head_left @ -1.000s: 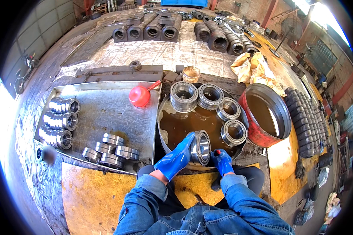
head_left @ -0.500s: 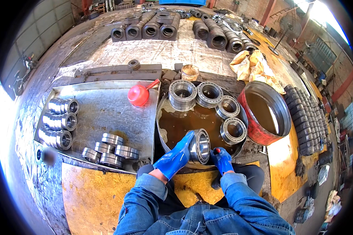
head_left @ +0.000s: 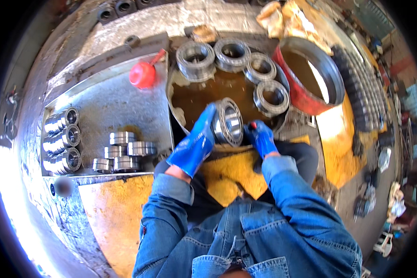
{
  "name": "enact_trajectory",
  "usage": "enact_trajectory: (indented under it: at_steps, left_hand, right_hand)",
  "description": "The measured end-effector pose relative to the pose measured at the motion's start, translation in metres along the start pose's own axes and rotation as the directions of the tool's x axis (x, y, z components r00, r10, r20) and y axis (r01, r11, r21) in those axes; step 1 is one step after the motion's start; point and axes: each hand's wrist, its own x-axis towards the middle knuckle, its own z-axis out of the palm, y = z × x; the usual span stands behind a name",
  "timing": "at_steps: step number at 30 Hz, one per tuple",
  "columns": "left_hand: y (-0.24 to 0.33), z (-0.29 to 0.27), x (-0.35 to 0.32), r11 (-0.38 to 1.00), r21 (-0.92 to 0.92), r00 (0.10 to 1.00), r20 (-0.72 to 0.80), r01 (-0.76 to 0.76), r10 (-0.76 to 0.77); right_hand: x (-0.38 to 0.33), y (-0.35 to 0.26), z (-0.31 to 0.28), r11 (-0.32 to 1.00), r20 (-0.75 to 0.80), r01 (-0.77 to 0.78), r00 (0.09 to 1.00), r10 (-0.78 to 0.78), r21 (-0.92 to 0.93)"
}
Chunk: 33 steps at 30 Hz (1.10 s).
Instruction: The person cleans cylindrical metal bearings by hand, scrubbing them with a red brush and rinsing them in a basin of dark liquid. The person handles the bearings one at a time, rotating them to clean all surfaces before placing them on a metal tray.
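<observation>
Far left: steel bearings (head_left: 62, 139) stacked on the metal tray (head_left: 102, 99), smaller rings (head_left: 123, 155) beside them, red oil can (head_left: 143, 74) at tray's far edge. Centre: left hand (head_left: 194, 141), blue-gloved, clamped on the left rim of a roller bearing (head_left: 229, 121), held upright on edge over the near rim of the oily wash basin (head_left: 194, 95). Right hand (head_left: 260, 136), gloved, fingers closed, touches bearing's right side. Four bearings (head_left: 231, 53) line the basin's far side. Red drum (head_left: 310, 69) at right.

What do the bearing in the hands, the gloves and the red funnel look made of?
Bearing: steel, by its bright grey metallic sheen, seemingly oil-wet. Gloves on left hand and right hand: probably rubber or coated fabric, being smooth, glossy blue. Funnel: likely plastic, a uniform, slightly shiny red.
</observation>
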Motion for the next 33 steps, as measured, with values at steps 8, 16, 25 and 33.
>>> enact_trajectory:
  at_steps: [8, 16, 25, 33]
  left_hand:
    - [0.011, 0.054, -0.019, 0.988, 0.136, 0.986, -0.141, -0.072, 0.092]
    - [0.009, 0.050, -0.025, 0.989, 0.140, 0.986, -0.151, -0.051, 0.072]
    - [0.066, 0.040, -0.072, 0.842, 0.042, 0.766, -0.393, -0.537, 0.509]
    - [0.120, 0.001, -0.093, 0.622, 0.198, 0.443, -0.544, -0.757, 0.712]
  right_hand:
    - [0.009, -0.024, -0.023, 0.962, 0.114, -0.208, 0.966, 0.230, -0.175]
    - [0.004, -0.016, -0.013, 0.997, 0.033, 0.001, 0.999, 0.001, -0.074]
    - [0.007, 0.008, -0.010, 0.995, 0.092, -0.100, 0.991, 0.100, -0.011]
    - [0.022, 0.030, 0.000, 0.985, 0.160, -0.173, 0.973, 0.169, 0.016]
